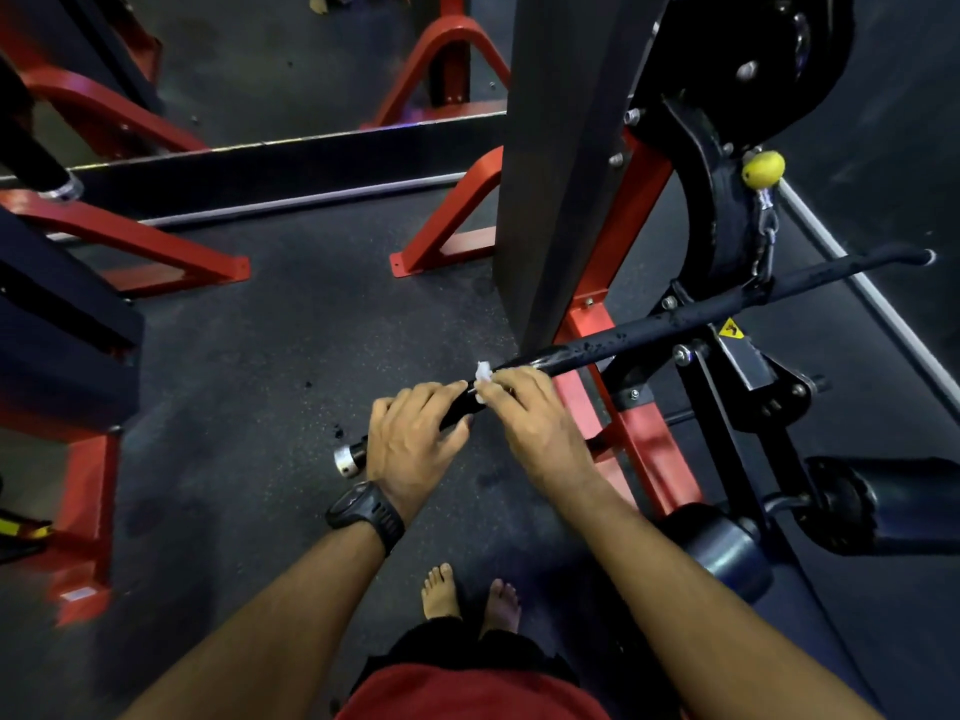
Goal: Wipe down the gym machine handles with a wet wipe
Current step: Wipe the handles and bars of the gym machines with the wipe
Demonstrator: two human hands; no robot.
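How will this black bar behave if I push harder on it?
Likely swings or tips: the bar hangs from a single chain near its middle. Probably slippery, since droplets glisten on it. Left hand steadying its end should help.

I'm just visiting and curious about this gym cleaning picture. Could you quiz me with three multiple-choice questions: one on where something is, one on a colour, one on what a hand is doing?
1. Where is the wet wipe?
A) on the floor
B) against the black bar, under the right hand
C) on a seat pad

2. What colour is the round knob on the machine?
A) yellow
B) green
C) white

3. What is the left hand doing?
A) hanging free
B) holding a spray bottle
C) gripping the bar near its silver end cap

Answers:
1 B, the white wipe peeks out at the right hand's fingertips on the bar.
2 A, it is plainly yellow against the black metal.
3 C, its fingers curl over the bar.
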